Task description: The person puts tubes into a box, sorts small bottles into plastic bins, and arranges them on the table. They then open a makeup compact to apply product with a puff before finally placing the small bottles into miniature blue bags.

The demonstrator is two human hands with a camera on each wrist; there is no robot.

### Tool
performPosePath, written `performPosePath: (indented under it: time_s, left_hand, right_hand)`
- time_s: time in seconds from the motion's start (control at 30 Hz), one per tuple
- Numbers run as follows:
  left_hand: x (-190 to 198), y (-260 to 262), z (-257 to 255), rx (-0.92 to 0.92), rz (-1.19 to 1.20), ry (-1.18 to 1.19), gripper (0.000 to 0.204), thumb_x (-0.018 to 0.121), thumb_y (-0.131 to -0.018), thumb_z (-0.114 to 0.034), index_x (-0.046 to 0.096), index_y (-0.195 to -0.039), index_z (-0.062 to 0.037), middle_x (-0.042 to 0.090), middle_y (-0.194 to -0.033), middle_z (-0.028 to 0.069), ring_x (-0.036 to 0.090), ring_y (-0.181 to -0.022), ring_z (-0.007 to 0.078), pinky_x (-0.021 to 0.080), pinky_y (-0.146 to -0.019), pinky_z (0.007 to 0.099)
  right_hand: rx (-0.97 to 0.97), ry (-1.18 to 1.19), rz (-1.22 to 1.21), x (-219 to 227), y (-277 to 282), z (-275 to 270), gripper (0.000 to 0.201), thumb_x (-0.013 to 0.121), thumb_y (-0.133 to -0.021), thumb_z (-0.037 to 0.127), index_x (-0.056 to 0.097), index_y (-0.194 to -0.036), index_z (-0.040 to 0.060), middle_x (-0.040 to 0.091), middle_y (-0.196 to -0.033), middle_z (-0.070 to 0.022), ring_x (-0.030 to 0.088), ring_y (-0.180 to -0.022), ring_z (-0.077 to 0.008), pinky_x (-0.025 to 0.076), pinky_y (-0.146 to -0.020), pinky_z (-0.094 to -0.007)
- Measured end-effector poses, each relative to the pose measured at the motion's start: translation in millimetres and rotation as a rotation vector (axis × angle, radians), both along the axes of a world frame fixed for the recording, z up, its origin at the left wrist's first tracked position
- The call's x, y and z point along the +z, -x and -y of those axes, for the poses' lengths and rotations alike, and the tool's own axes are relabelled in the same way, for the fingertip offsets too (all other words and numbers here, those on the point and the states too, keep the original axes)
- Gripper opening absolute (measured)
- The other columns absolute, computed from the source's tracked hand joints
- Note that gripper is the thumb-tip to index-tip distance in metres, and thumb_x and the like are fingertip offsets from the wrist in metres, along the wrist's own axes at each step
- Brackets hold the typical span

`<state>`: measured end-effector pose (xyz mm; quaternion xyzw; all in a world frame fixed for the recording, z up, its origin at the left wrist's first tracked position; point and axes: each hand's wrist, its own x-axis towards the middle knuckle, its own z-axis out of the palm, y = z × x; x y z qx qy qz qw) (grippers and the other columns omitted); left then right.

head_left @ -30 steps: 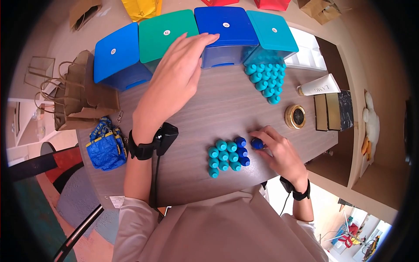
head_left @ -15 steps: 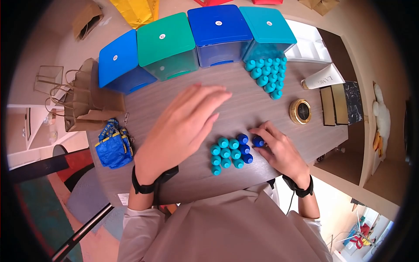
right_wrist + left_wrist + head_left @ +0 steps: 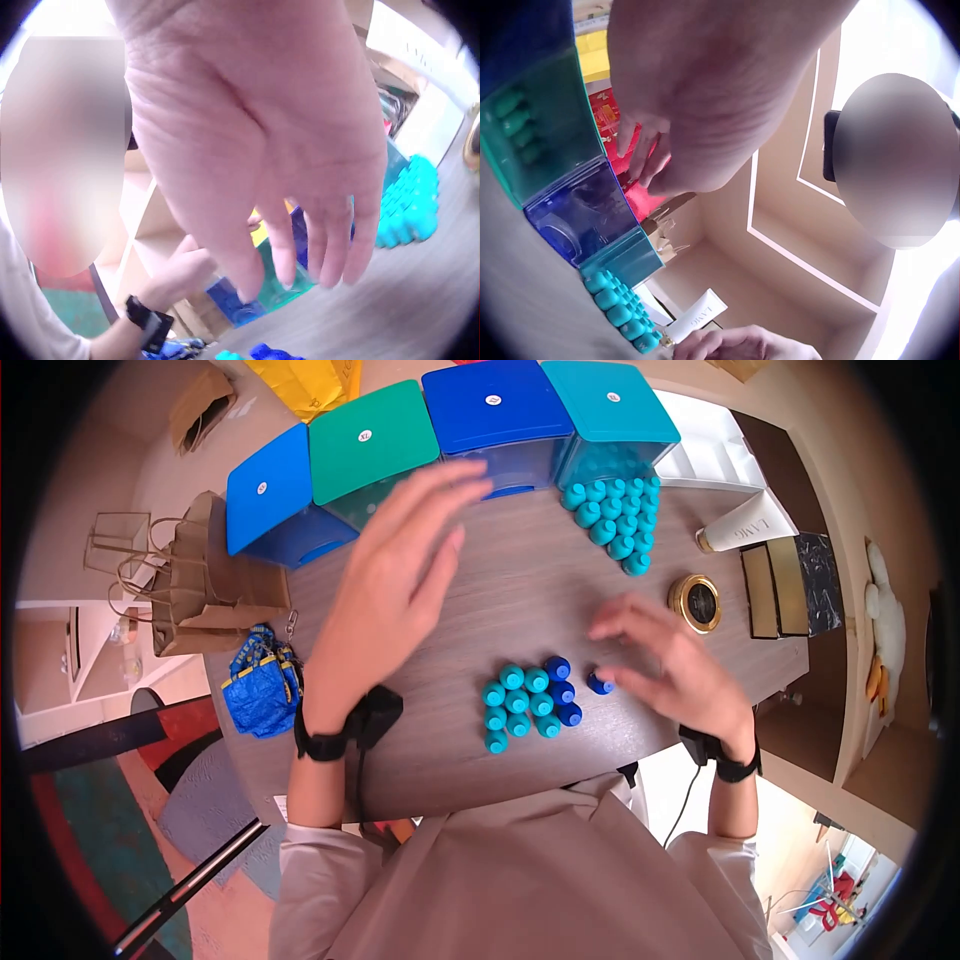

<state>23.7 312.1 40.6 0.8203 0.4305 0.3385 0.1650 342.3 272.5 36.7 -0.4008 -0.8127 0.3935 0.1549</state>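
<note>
Hovering over wood-grained table (image 3: 500, 600): left hand (image 3: 385, 585); right hand (image 3: 680, 670) near rounded blue piece (image 3: 599, 685).

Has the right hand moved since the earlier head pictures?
Yes. The right hand has moved closer to the gold tin, and its fingers no longer pinch the lone dark blue bottle.

A wide band of bare table (image 3: 530, 590) leaves passage between the near teal bottles (image 3: 516, 701) and the row of bins (image 3: 497, 405), though the left hand (image 3: 385, 585) hangs over its left part. A slim gap parts the three blue bottles (image 3: 562, 692) from the lone blue bottle (image 3: 600, 683), whose right side the right hand (image 3: 690, 670) blocks. Far teal bottles (image 3: 620, 525) obstruct the teal bin's (image 3: 612, 402) front.
</note>
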Motion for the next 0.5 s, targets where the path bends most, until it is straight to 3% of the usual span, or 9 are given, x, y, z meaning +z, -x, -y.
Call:
performPosePath:
  time_s: [0.03,0.07,0.1,0.13,0.17,0.23,0.27,0.37,0.5]
  left_hand:
    - [-0.7,-1.6,-11.8,0.026,0.030,-0.029,0.038,0.062,-0.105,-0.003,0.065,-0.143,-0.0013,0.064,-0.150,0.0164,0.060,-0.141,0.0369,0.046,-0.119,0.0470]
    - [-1.4,-2.8,-22.9,0.053,0.060,-0.059,0.040,0.060,-0.108,-0.006,0.064,-0.148,-0.0038,0.063,-0.156,0.0158,0.058,-0.147,0.0345,0.042,-0.125,0.0468]
    - [-3.8,-4.1,-33.8,0.049,0.057,-0.065,0.040,0.060,-0.108,-0.006,0.064,-0.148,-0.0038,0.063,-0.156,0.0158,0.058,-0.147,0.0345,0.042,-0.125,0.0468]
    - [-9.1,-5.3,-44.3,0.053,0.004,-0.142,0.041,0.057,-0.111,-0.010,0.063,-0.151,-0.0044,0.060,-0.160,0.0150,0.054,-0.151,0.0341,0.037,-0.129,0.0486]
    - [-14.5,-6.2,-52.8,0.058,-0.048,-0.218,0.042,0.054,-0.113,-0.014,0.061,-0.154,-0.0050,0.058,-0.163,0.0141,0.050,-0.154,0.0338,0.031,-0.133,0.0504]
    - [-25.6,-3.7,-66.7,0.044,-0.077,-0.212,0.042,0.053,-0.113,-0.014,0.061,-0.153,-0.0024,0.058,-0.163,0.0147,0.050,-0.154,0.0342,0.030,-0.133,0.0513]
    - [-26.7,-3.2,-69.2,0.033,-0.103,-0.201,0.042,0.051,-0.113,-0.013,0.061,-0.151,0.0002,0.058,-0.163,0.0153,0.050,-0.153,0.0347,0.029,-0.133,0.0521]
    - [-29.5,-6.4,-69.7,0.078,-0.111,-0.206,0.041,0.048,-0.116,-0.019,0.064,-0.148,0.0019,0.062,-0.159,0.0156,0.052,-0.152,0.0341,0.031,-0.132,0.0516]
    - [-27.4,-7.4,-70.1,0.094,-0.060,-0.114,0.041,0.047,-0.118,-0.023,0.065,-0.149,-0.0032,0.063,-0.160,0.0113,0.050,-0.154,0.0317,0.027,-0.134,0.0514]
  right_hand:
    - [-0.052,0.026,-0.121,1.0,9.7,-8.3,0.036,0.080,-0.097,0.007,0.068,-0.130,0.0036,0.068,-0.131,-0.0103,0.070,-0.119,-0.0308,0.058,-0.102,-0.0392]
    - [-0.054,0.023,-0.124,-1.3,20.8,-18.0,0.036,0.080,-0.097,0.007,0.068,-0.130,0.0036,0.068,-0.131,-0.0103,0.070,-0.119,-0.0308,0.058,-0.102,-0.0392]
    - [-0.097,0.166,-0.274,-7.0,32.5,-29.1,0.036,0.079,-0.098,0.007,0.067,-0.132,0.0052,0.068,-0.133,-0.0098,0.070,-0.120,-0.0279,0.057,-0.104,-0.0381]
    - [-0.139,0.310,-0.424,-13.4,43.7,-40.5,0.035,0.077,-0.100,0.006,0.067,-0.134,0.0068,0.068,-0.134,-0.0093,0.069,-0.120,-0.0250,0.057,-0.107,-0.0371]
    - [-0.141,0.305,-0.427,-20.6,54.5,-53.0,0.035,0.077,-0.100,0.006,0.067,-0.134,0.0068,0.068,-0.134,-0.0093,0.069,-0.120,-0.0250,0.057,-0.107,-0.0371]
    - [-0.291,0.681,-0.617,-37.4,74.9,-76.7,0.037,0.074,-0.102,0.005,0.065,-0.138,0.0056,0.068,-0.133,-0.0100,0.068,-0.123,-0.0211,0.055,-0.112,-0.0362]
    - [-0.290,0.680,-0.619,-44.1,84.0,-84.8,0.037,0.074,-0.102,0.005,0.065,-0.138,0.0056,0.068,-0.133,-0.0100,0.068,-0.123,-0.0211,0.055,-0.112,-0.0362]
    - [-0.450,0.815,-1.029,-61.9,103.9,-100.3,0.037,0.072,-0.103,0.005,0.062,-0.139,0.0003,0.069,-0.123,-0.0079,0.066,-0.125,-0.0185,0.056,-0.108,-0.0365]
    - [-0.472,0.891,-1.175,-72.8,103.7,-99.7,0.032,0.071,-0.103,0.006,0.063,-0.134,0.0023,0.067,-0.123,-0.0070,0.066,-0.122,-0.0182,0.055,-0.107,-0.0369]
